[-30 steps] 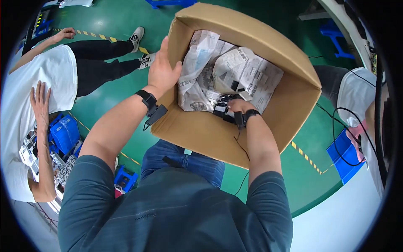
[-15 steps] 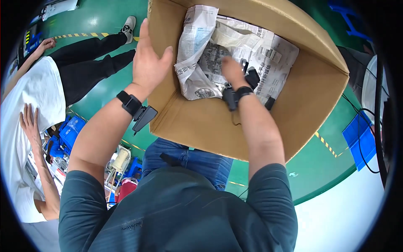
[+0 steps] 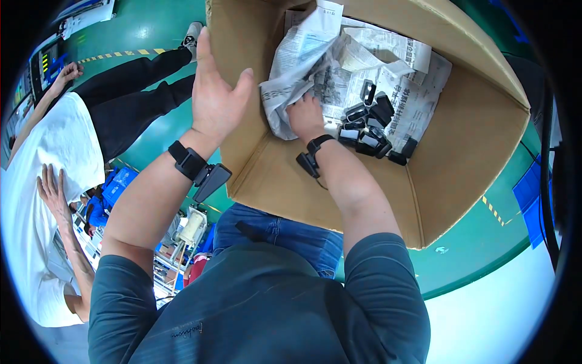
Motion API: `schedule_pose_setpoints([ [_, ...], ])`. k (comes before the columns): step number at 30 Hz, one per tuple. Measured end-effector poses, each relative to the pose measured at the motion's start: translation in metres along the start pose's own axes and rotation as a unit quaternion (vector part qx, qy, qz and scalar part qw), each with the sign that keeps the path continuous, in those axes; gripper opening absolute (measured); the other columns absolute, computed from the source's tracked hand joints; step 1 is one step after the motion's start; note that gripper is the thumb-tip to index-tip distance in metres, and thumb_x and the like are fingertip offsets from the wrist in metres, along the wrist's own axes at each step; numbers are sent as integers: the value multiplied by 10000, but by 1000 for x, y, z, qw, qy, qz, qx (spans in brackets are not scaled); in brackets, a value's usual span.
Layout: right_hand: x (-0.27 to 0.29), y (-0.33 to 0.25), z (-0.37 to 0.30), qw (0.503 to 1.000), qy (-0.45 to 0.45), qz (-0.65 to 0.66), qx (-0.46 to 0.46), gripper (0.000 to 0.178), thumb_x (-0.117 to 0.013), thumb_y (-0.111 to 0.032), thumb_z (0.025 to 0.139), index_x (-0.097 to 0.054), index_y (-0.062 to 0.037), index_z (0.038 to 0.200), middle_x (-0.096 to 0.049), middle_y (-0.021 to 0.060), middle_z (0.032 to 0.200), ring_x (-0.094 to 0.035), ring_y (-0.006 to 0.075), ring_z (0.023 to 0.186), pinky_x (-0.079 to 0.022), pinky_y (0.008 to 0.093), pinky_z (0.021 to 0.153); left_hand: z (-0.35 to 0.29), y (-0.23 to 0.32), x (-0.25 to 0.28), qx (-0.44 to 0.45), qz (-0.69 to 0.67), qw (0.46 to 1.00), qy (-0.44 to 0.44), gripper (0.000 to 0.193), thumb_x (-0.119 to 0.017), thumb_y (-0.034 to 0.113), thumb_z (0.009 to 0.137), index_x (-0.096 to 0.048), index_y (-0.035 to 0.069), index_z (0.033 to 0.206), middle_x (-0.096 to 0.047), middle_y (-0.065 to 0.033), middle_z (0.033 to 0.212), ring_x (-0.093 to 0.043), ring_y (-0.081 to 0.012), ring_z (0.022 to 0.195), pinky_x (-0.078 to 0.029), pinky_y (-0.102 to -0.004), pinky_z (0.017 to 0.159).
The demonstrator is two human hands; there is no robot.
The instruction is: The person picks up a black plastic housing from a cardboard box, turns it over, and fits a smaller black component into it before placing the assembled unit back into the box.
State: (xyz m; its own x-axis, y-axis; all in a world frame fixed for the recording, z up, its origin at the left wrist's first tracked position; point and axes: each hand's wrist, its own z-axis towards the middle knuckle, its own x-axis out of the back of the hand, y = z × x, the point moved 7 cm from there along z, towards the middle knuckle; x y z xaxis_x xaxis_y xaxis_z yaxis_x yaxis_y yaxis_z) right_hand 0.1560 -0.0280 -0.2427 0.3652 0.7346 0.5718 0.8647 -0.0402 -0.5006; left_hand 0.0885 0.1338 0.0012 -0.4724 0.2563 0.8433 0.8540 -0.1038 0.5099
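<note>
A large open cardboard box (image 3: 339,194) stands in front of me, its bottom lined with newspaper. My right hand (image 3: 305,116) reaches inside with fingers curled on a crumpled newspaper sheet (image 3: 297,57) by the left wall. Beside this hand, several small black devices (image 3: 367,124), some with pale faces, lie in a loose pile on the flat newspaper (image 3: 418,91). My left hand (image 3: 217,100) is open at the box's left side, fingers stretched up and thumb apart, resting against or just beside the cardboard. Both wrists wear black straps with small black units.
A person in a white shirt (image 3: 57,145) and dark trousers stands at my left, close to the box. Behind them are blue bins (image 3: 120,185) and work equipment. A blue panel (image 3: 530,200) and dark cables are at the right, over a green floor with striped tape.
My right hand has moved left within the box, from above the devices to the newspaper sheet, uncovering the pile. The sheet has shifted and bunched. My left hand stays in place.
</note>
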Motion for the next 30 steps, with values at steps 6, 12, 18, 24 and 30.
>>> schedule_pose_setpoints([
  [6,-3,-3,7,968,169,-185,34,463,-563,-225,916,-628,-73,1349,-599,143,1390,-479,359,1324,-332,540,1119,0,-4,3,-5,-37,999,-1,949,-719,142,858,-135,-26,1586,-389,-284,1538,-480,-428,1367,-437,-417,1112],
  [12,-52,24,14,981,36,-192,-5,503,-518,-261,961,-580,-69,1423,-555,128,1456,-472,361,1320,-343,527,1094,2,2,2,-9,-25,1000,-11,943,-674,75,909,-48,76,1615,-529,-242,1447,-607,-349,1264,-483,-403,1061],
  [18,-50,22,20,994,38,-105,2,442,-516,-230,943,-635,-42,1324,-590,148,1386,-497,344,1248,-403,490,977,-3,-3,6,-12,-13,1000,1,948,-704,126,878,-98,3,1597,-430,-269,1515,-516,-400,1339,-447,-412,1099],
  [24,-54,41,33,989,111,-91,-22,375,-542,-185,919,-664,-59,1251,-616,165,1279,-544,342,1194,-450,452,950,1,3,-2,-25,-5,1000,-3,932,-677,86,909,-63,54,1609,-501,-243,1471,-595,-348,1276,-483,-401,1060],
  [30,17,54,-26,990,131,-31,-40,346,-649,-106,846,-656,-32,1184,-557,195,1269,-614,364,1092,-528,458,916,3,3,7,-27,-32,999,21,957,-713,169,866,-121,-35,1589,-436,-300,1481,-497,-434,1325,-439,-440,1100],
])
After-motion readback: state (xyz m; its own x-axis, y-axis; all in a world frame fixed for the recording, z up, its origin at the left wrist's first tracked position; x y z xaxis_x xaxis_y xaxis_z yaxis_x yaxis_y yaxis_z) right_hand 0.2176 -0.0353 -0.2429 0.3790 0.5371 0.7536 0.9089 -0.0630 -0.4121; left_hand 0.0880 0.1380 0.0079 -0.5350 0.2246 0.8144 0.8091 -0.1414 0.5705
